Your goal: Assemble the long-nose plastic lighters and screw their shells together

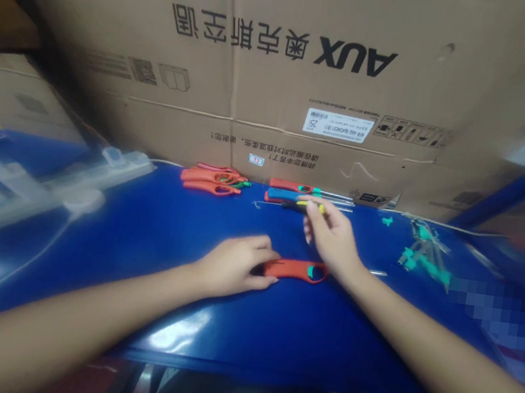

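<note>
Near the middle of the blue table, my left hand grips the end of an orange-red long-nosed lighter. This lighter lies flat, with a teal trigger in its loop and a metal tube reaching right beneath my right wrist. Farther back, my right hand pinches a screwdriver with a black and yellow handle, its thin shaft pointing left. Just behind that hand lie a blue-handled lighter and another orange-red lighter, with metal tubes to the right.
Several orange lighter shells are grouped at the back left. Green parts with metal tubes lie in a pile on the right. A white power strip with a cord occupies the left side. A big cardboard box walls off the back.
</note>
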`<state>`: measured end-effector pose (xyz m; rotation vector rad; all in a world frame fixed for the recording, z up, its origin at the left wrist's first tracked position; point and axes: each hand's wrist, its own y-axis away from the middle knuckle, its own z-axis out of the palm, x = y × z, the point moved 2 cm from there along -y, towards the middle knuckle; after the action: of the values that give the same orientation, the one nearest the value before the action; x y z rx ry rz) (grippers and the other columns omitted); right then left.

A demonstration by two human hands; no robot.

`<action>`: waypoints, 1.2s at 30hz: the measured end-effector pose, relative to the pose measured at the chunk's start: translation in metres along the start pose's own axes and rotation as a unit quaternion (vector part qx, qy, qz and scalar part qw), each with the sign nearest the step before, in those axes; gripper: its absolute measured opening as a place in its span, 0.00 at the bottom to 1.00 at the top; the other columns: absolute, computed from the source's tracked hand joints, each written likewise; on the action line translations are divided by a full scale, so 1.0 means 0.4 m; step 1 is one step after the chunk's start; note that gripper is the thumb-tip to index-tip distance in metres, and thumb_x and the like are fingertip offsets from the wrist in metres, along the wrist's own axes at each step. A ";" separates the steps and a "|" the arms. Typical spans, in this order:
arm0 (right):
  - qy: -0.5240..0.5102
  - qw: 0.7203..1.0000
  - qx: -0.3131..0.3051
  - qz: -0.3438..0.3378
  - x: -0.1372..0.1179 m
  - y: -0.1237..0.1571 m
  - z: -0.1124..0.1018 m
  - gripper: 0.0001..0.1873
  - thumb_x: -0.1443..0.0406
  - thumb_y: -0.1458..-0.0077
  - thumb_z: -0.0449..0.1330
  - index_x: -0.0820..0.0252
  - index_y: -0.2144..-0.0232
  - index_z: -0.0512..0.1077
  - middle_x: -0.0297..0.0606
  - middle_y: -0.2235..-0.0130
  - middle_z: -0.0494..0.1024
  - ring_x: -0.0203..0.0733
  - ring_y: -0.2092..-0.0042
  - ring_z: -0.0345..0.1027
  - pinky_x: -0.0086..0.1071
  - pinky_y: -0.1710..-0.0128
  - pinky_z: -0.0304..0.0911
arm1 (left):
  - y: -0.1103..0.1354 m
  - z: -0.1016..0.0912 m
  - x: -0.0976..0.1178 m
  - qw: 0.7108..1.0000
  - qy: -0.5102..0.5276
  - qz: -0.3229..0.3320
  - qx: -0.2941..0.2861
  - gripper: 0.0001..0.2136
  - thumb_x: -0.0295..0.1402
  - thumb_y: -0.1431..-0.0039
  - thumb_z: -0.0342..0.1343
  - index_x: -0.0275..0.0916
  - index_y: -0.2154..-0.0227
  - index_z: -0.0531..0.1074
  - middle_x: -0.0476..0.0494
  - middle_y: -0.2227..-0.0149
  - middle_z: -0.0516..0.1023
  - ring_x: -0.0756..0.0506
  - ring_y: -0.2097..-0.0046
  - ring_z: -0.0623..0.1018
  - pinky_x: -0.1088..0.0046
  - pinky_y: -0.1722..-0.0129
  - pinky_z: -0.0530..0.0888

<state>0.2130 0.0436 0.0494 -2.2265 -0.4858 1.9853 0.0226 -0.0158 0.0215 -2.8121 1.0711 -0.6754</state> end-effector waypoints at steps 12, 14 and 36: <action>-0.253 0.943 0.080 0.199 0.005 0.032 -0.091 0.23 0.43 0.44 0.60 0.54 0.64 0.65 0.33 0.64 0.75 0.35 0.73 0.67 0.27 0.81 0.64 | -0.011 0.027 0.019 0.997 0.067 0.018 0.018 0.23 0.49 0.39 0.60 0.41 0.46 0.75 0.42 0.52 0.77 0.42 0.51 0.77 0.67 0.52 0.74; -0.267 0.937 0.069 0.215 0.010 0.036 -0.086 0.22 0.43 0.42 0.58 0.54 0.64 0.65 0.34 0.64 0.76 0.34 0.75 0.66 0.27 0.81 0.64 | -0.010 0.023 0.015 0.994 0.103 0.006 0.033 0.23 0.48 0.39 0.61 0.40 0.46 0.75 0.41 0.52 0.77 0.43 0.53 0.78 0.68 0.53 0.75; -0.302 0.935 0.051 0.176 0.008 0.063 -0.071 0.14 0.60 0.52 0.67 0.58 0.67 0.68 0.31 0.70 0.77 0.31 0.79 0.65 0.26 0.83 0.65 | -0.003 -0.006 0.034 0.948 0.262 0.018 0.179 0.03 0.30 0.39 0.63 0.36 0.65 0.81 0.45 0.66 0.82 0.52 0.69 0.77 0.78 0.70 0.72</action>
<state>0.2454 0.0244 0.0426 -1.6949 -0.0166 2.8113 0.0314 -0.0236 0.0290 -2.3460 0.9262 -1.4989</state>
